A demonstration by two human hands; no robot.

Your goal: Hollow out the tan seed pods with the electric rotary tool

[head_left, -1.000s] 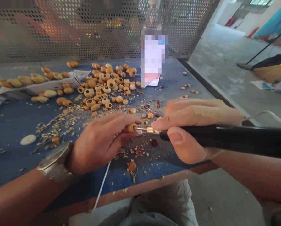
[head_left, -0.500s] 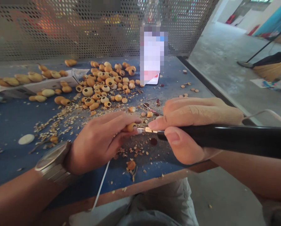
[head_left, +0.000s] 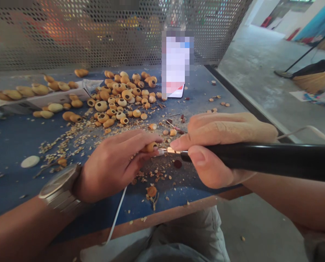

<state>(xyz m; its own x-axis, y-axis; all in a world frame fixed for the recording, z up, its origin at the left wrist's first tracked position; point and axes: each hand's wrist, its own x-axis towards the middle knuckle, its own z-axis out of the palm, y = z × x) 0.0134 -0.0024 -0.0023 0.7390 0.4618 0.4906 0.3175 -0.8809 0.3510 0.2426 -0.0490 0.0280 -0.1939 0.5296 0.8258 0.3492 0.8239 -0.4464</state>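
Observation:
My left hand (head_left: 116, 163) pinches a small tan nut shell (head_left: 152, 146) between thumb and fingertips, just above the blue table (head_left: 20, 134). My right hand (head_left: 219, 145) is wrapped round a black pen-shaped rotary tool (head_left: 260, 160). Its brass tip (head_left: 170, 150) points left and meets the shell. A metal watch (head_left: 59, 187) sits on my left wrist.
A heap of hollowed tan shells (head_left: 121, 96) lies at mid-table, with more on a white box (head_left: 42, 96) at left. Shell chips (head_left: 69, 142) litter the surface. A bottle (head_left: 176, 54) stands before a perforated metal screen (head_left: 69, 32). A white cord (head_left: 117, 214) hangs over the near edge.
The tool and my right hand have edged slightly left toward the shell. My left hand keeps its hold on the shell in the same spot.

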